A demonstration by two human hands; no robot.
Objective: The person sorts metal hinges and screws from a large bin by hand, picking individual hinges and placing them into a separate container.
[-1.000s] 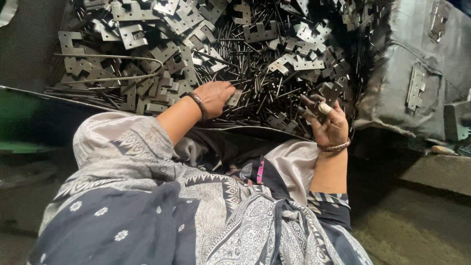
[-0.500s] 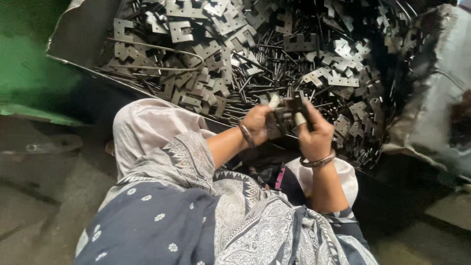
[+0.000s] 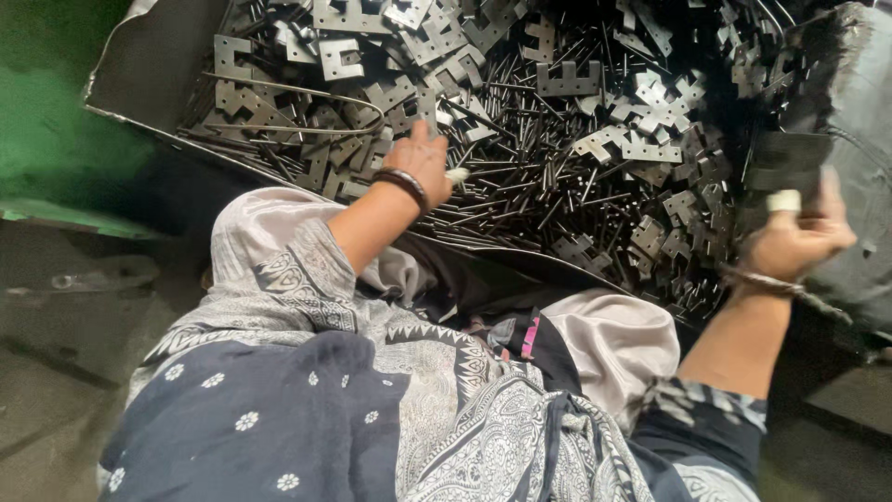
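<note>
A big heap of flat notched metal plates (image 3: pixel 567 79) and thin metal pins (image 3: pixel 530 177) fills a dark sheet-metal tray (image 3: pixel 153 65) in front of me. My left hand (image 3: pixel 423 163), with a dark bangle on the wrist and a taped fingertip, reaches into the pins at the heap's near edge; its fingers curl down out of sight. Off to the right, my right hand (image 3: pixel 794 237) is raised and grips a dark stack of metal plates (image 3: pixel 785 160), one finger wrapped in white tape. A thin bracelet sits on that wrist.
A grey bulky bag or cover (image 3: pixel 859 112) rises at the right edge beside the stack. A green surface (image 3: pixel 51 130) lies to the left of the tray. My lap in patterned grey and dark blue cloth (image 3: pixel 372 390) fills the foreground.
Half a second ago both hands met at the middle over a dark stack. Now they are apart: the left went left into the pins, the right swung right with the stack.
</note>
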